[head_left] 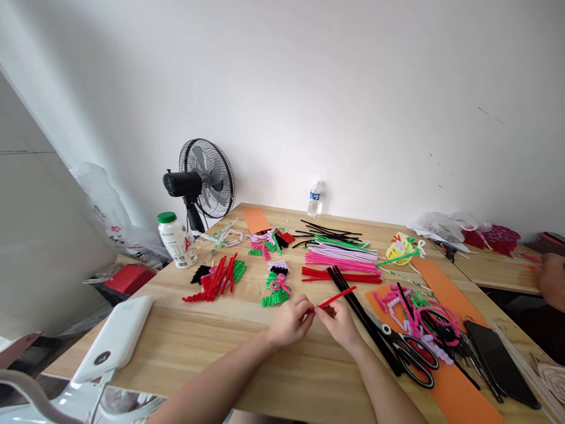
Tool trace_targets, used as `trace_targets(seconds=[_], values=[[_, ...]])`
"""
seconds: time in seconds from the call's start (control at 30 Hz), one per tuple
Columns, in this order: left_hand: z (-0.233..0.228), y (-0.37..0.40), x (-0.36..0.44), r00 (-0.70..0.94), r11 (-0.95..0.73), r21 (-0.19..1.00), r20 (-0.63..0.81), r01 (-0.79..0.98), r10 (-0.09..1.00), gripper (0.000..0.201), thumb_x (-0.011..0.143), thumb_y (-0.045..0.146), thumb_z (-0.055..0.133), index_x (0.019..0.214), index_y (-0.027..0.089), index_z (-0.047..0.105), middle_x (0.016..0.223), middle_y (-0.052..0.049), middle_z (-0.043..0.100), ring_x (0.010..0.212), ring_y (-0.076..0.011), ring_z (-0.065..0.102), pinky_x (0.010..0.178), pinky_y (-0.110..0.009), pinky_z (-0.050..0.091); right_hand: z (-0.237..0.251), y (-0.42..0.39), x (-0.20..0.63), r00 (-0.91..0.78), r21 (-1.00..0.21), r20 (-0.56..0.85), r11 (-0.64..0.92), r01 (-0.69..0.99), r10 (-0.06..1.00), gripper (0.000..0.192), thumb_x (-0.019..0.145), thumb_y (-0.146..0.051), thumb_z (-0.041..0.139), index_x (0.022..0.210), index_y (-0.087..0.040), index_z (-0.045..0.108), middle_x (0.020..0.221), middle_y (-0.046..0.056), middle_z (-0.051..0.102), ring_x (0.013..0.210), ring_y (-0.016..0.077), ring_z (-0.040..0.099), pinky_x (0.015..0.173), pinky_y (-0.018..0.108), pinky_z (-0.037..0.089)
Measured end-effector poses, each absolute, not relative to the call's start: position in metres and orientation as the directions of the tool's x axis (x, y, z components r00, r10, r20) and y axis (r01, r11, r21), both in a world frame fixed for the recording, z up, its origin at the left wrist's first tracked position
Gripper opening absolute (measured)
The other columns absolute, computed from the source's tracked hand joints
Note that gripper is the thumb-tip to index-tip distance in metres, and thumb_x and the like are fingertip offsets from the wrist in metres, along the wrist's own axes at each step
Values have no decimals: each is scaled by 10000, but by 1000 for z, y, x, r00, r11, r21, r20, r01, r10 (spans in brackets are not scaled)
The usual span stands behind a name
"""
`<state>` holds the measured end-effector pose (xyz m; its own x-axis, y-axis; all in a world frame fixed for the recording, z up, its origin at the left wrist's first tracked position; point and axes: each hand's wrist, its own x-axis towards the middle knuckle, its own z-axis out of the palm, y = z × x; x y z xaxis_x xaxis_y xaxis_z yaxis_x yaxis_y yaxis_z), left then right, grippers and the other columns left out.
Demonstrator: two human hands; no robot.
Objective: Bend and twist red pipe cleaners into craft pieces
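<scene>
A red pipe cleaner [339, 296] slants up to the right from between my fingertips over the near middle of the table. My left hand [291, 321] pinches its lower end, and my right hand [337, 321] grips it just beside, thumb and finger pressed together. Just beyond my hands lies a coiled green, black and lilac pipe-cleaner piece [277, 288] with a pink bow. Long black pipe cleaners [366, 318] run past my right hand. Red pipe cleaners [344, 275] and pink ones [339, 259] lie in bundles farther back.
Black-handled scissors [412, 352], a phone [501, 362] and orange sheets [463, 394] lie at the right. A white power bank [113, 341], a green-capped bottle [176, 241] and a fan [205, 179] stand left. A water bottle [314, 200] is by the wall. Another person's hand [552, 280] shows far right.
</scene>
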<state>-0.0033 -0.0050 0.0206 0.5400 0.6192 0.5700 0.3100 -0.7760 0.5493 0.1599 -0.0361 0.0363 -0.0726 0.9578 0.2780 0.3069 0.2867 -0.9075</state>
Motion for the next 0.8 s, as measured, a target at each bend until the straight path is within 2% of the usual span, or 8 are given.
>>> trace_targets(seconds=[0.6,0.8], values=[[19,-3,-2,548,-762,568,547,312,632,134,830,158,440,776,153,563,741,-48,543,622,-115,491,550,-214,345,39,-36,159,-65,-913,259,266,309,964,149,776,-288,590,725,-150,612,654,26,603,582,138,545,542,240,443],[20,-3,-3,565,-699,651,472,295,677,196,860,196,435,725,155,572,662,-23,549,617,-110,492,564,-208,346,37,-35,159,-51,-921,225,229,315,973,157,767,-297,599,726,-146,613,642,25,601,581,143,552,540,241,445]])
